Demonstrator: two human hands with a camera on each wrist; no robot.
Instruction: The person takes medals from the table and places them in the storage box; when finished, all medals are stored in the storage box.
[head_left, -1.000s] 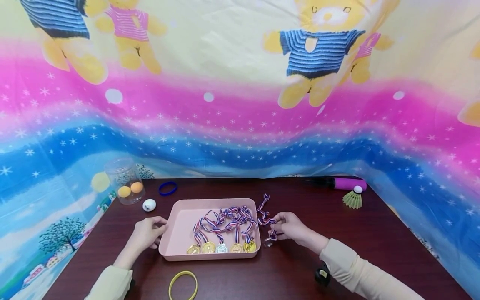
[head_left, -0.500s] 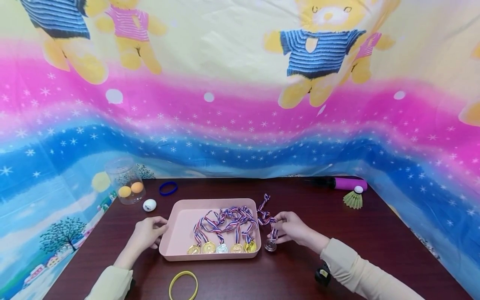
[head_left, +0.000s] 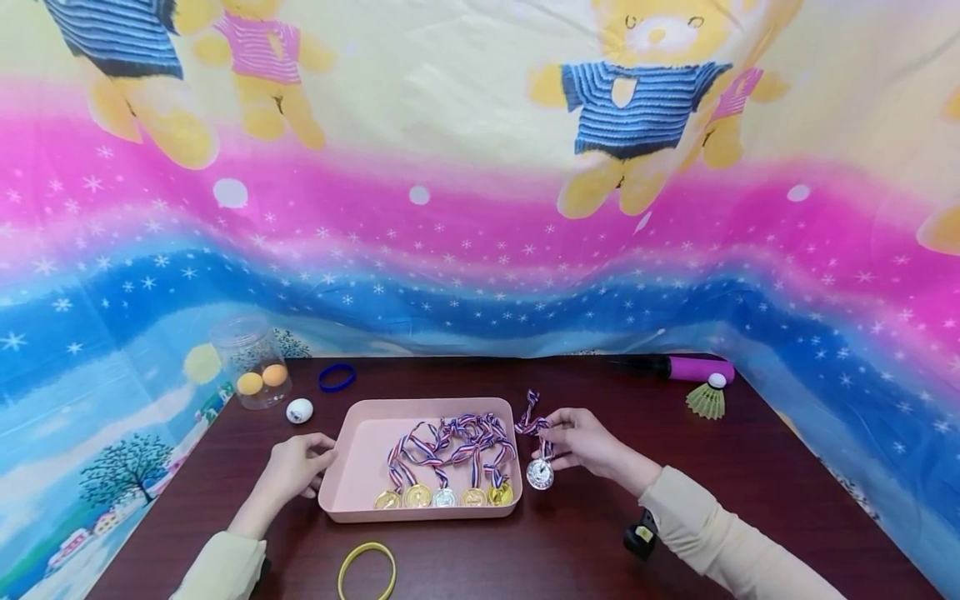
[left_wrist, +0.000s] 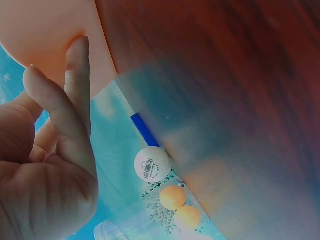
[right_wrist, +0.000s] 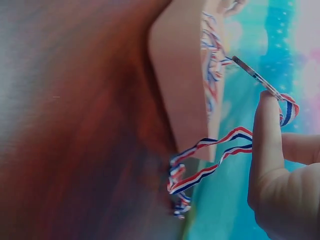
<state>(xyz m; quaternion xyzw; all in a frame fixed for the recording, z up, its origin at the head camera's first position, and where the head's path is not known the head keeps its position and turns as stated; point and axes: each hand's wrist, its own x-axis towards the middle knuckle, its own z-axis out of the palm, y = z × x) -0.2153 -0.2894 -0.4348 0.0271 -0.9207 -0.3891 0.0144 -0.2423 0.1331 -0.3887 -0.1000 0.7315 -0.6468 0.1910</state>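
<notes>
Head view: the right hand (head_left: 585, 442) pinches the striped ribbon (head_left: 531, 423) between thumb and fingertips, and the silver medal (head_left: 539, 474), which lay on the dark table (head_left: 750, 475) a second ago, now hangs clear of it just beside the pink tray (head_left: 360, 433), so the lift toward the tray looks under way. The left hand (head_left: 292, 467) rests against the tray's left rim, fingers loosely bent, where five more medals (head_left: 442, 497) line the front wall.
</notes>
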